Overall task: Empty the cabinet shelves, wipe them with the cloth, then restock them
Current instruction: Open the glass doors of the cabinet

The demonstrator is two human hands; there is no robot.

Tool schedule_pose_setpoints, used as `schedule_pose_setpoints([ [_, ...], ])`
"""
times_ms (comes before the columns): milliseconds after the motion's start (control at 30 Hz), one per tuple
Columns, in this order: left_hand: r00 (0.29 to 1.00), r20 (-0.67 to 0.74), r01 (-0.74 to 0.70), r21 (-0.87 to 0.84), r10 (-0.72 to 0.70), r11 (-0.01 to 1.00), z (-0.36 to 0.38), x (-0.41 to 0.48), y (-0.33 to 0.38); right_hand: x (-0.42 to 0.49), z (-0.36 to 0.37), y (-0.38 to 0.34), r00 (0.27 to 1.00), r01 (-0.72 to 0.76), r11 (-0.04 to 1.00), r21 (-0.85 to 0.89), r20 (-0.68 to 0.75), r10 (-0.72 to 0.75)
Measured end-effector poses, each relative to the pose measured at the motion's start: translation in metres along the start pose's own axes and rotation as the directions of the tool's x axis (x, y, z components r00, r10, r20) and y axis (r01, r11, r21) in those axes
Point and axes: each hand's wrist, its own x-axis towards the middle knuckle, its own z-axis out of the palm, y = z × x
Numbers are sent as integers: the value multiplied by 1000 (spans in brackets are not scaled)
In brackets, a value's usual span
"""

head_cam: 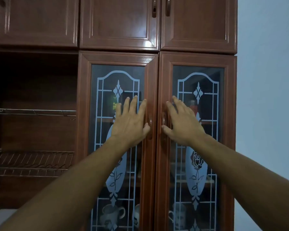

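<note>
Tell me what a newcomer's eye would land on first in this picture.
The left hand and right hand, fingers spread, are raised at the centre where two closed cabinet doors meet. The left door and right door have dark glass with white etched frames and roses. Mugs show dimly through the glass at the bottom, and wire racks sit in the open bay on the left.

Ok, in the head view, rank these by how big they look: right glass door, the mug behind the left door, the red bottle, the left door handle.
1. right glass door
2. mug, low behind the left glass
3. red bottle and left door handle: both small and partly covered, too close to rank
</note>
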Motion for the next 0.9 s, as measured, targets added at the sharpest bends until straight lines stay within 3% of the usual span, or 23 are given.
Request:
schedule_pose_setpoints([
  [267, 1000, -7, 19, -153, -20, 988, 23, -17, 12, 4, 25, -13, 991, -50, 948, 315, -99, 85],
  [467, 983, -112, 88, -413, -147, 906, 35, -34, 32, 4, 36, -19, 983, -73, 911, 406, -124, 134],
  [800, 986, -64, 101, -492, -151, 864, 36, -39, 46, -3, 29, -21, 976, -103, 854, 511, -115, 186],
  [900, 989, 17, 131, -569, -148, 812, 33, -41, 48, -8, 26, -21, 971, -95, 847, 524, -138, 194],
])
